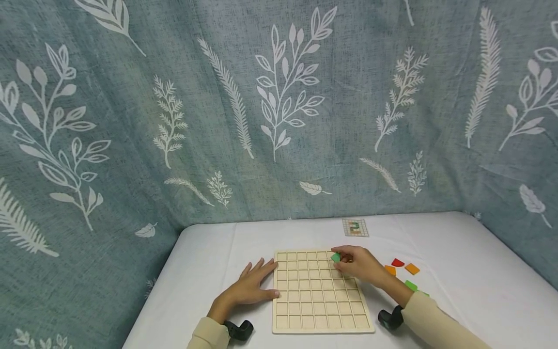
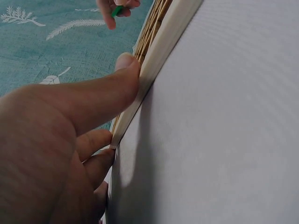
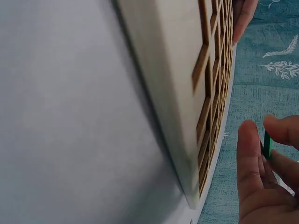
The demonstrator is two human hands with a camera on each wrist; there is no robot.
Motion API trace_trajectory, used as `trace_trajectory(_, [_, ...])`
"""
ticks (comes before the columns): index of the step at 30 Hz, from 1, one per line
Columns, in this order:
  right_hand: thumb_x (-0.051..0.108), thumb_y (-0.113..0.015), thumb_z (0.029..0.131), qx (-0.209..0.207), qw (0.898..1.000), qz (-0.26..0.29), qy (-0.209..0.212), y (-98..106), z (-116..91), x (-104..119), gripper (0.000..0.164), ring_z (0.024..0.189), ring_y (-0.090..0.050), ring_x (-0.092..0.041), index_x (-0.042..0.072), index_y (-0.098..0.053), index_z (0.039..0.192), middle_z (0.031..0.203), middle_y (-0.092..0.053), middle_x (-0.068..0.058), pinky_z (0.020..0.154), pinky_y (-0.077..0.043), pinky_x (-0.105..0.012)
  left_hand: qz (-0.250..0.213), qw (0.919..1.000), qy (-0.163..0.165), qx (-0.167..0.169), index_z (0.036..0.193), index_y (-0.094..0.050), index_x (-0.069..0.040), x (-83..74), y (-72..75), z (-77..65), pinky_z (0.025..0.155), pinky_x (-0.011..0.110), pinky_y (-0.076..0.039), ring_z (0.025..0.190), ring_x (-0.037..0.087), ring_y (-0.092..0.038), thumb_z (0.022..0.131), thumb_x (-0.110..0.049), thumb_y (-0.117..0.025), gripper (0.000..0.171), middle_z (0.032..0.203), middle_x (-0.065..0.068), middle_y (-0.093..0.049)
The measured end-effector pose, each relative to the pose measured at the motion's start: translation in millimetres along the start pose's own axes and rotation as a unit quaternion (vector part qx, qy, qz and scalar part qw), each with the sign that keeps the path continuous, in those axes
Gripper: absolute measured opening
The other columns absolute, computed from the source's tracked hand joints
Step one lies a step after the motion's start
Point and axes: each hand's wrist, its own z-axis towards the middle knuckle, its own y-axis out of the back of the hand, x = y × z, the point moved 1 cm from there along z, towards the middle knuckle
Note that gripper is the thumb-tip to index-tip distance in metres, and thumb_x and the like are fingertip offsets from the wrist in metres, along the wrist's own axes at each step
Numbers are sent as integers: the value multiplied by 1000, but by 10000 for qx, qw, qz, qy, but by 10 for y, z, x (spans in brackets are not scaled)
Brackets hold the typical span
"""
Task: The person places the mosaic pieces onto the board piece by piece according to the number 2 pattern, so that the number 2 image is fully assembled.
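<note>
Work looks just begun: your pale wooden grid board shows no set piece. Your right hand pinches a flat green piece at its one o'clock corner; your spread left hand touches its nine o'clock edge. Flat red, orange and light green pieces wait at three o'clock.

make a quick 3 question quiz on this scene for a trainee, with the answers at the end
1. Which hand pinches a green piece?
2. True or false: the left hand touches the edge of the grid board.
3. Where does the patterned card lie? A: on the grid board; B: beyond the grid board's far edge; C: under the left hand.

Key: 1. The right hand. 2. True. 3. B.
</note>
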Motion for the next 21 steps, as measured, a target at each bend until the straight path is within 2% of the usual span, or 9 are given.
trace_trajectory(7, [13, -69, 94, 377, 9992, -78, 147, -28, 94, 10, 47, 82, -63, -9, -2, -57, 138, 102, -70, -6, 63, -55, -23, 21, 10000, -26, -7, 155, -37, -13, -10, 8, 0, 125, 61, -2, 155, 37, -16, 85, -55, -70, 89, 164, 7, -31])
trace_trajectory(14, [7, -66, 94, 607, 9953, -559, 516, -64, 200, 50, 46, 79, -61, -7, -2, -56, 139, 107, -70, -10, 59, -52, -23, 3, 10000, -41, -53, 155, -37, -11, -9, 12, 2, 125, 60, -3, 155, 37, -17, 85, -54, -71, 88, 164, 8, -32])
trace_trajectory(21, [5, -69, 91, 745, 9918, -746, 719, -117, 245, 79, 42, 86, -66, -11, -3, -61, 132, 106, -72, -10, 68, -55, -21, 22, 10000, -85, -42, 155, -37, -10, -14, 10, 4, 125, 61, -4, 155, 38, -17, 86, -54, -70, 88, 164, 9, -31])
